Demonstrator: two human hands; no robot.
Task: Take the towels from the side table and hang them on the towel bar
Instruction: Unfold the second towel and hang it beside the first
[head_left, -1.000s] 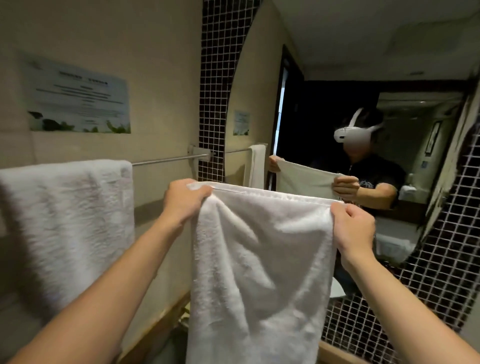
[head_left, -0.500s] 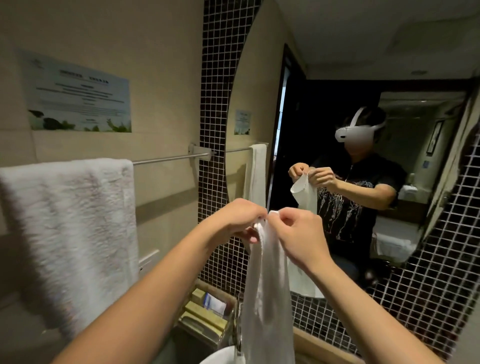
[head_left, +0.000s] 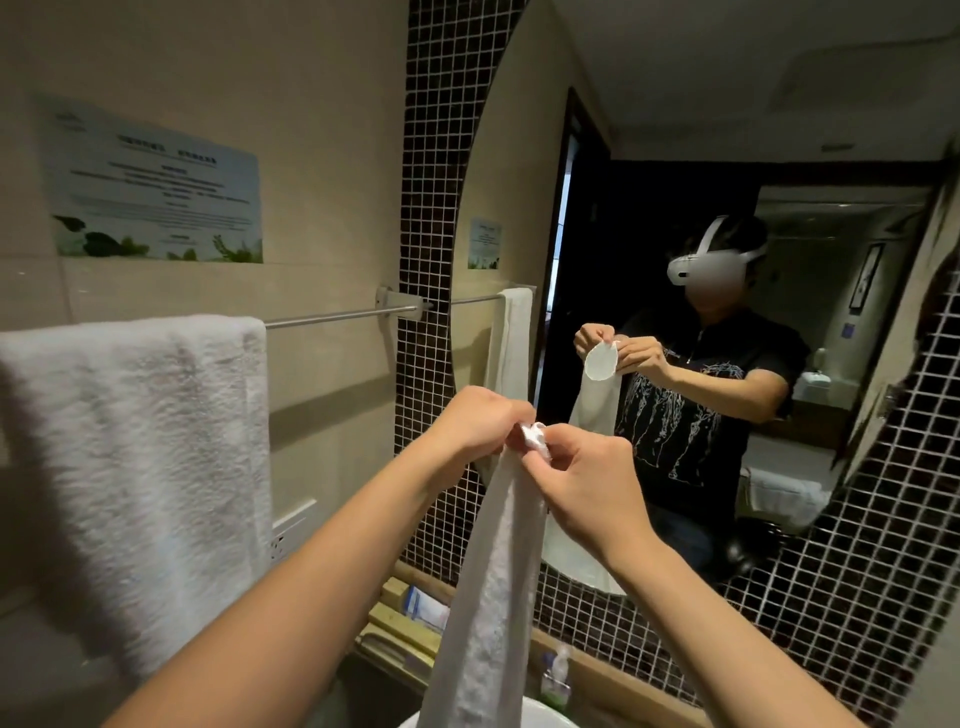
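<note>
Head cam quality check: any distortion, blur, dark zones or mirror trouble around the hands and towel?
Head view: wide-angle bending curves the metal towel bar and tile lines; dim warm light, doorway in the round wall mirror nearly black; the white terry towel on the bar casts a soft shadow below; left hand and right hand sharp, pinching the folded white hand towel; mirror duplicates both hands.

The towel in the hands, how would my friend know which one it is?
Start at the big round mirror and look just in front of it, above the sink. Both hands, left and right, pinch the top of a narrow white towel hanging straight down. The other towel is spread wide over the towel bar.
</note>
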